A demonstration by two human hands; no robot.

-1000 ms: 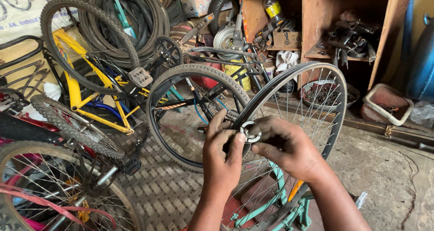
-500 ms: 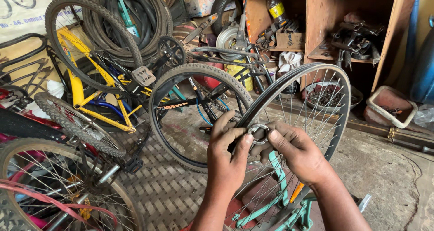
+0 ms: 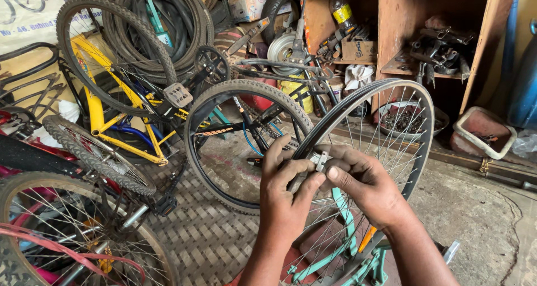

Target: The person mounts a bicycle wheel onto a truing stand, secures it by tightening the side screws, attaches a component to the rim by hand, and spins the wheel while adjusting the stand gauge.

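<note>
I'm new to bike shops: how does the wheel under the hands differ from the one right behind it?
The near wheel is a bare metal rim with no tyre; the rear wheel wears a knobbly black tyre. The near wheel sits in a teal frame and both hands, left hand and right hand, pinch a small metal part at its rim; nobody touches the rear wheel. Both stand upright and have thin wire spokes.
</note>
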